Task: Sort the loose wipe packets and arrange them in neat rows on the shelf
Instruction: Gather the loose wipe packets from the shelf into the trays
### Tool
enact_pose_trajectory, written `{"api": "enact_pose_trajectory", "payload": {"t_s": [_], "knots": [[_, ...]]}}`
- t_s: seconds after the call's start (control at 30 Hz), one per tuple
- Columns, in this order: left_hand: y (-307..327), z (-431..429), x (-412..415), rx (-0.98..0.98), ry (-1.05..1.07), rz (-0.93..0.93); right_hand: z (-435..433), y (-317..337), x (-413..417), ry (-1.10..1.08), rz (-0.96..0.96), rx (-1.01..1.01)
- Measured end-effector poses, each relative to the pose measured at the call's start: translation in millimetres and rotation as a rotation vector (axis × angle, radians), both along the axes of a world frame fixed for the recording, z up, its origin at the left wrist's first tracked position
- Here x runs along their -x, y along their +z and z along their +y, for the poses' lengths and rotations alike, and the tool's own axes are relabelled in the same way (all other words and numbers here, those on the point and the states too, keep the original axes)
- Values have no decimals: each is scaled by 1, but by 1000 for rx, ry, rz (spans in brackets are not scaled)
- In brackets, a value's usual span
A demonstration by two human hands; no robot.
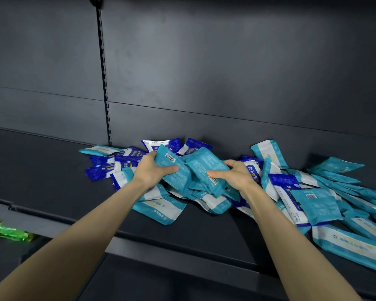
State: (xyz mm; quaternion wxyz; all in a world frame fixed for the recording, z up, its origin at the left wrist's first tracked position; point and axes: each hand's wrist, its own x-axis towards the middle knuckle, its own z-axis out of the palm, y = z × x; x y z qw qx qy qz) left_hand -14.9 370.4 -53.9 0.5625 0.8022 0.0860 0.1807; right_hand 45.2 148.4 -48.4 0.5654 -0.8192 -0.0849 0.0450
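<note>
My left grip (153, 171) holds a teal wipe packet (172, 168), right grip (234, 173) a second teal packet (204, 165), above the pile (317, 205) on the shelf (48, 170).

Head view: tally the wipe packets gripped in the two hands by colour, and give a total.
Teal plastic wipe packets: 2, one gripped in the left hand, one in the right hand.
Dark blue and white wipe packets: 0 gripped; all lie in the pile on the dark metal shelf.
Total gripped: 2, though more could be hidden underneath.
</note>
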Motion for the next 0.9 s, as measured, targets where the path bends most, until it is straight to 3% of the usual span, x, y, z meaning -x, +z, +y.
{"api": "enact_pose_trajectory", "payload": {"t_s": [0.1, 0.33, 0.57, 0.9], "knots": [[5, 0, 5, 102, 31, -68, 0, -2, 2, -102, -161, 5], [36, -6, 47, 221, -7, -296, -1, 27, 49, -94, -364, -248], [46, 14, 117, 268, -48, -386, 24, 39, 122, -33, -329, -394], [4, 125, 226, 235, -195, -222, 104, -15, 239, -62, -156, -421]]}}
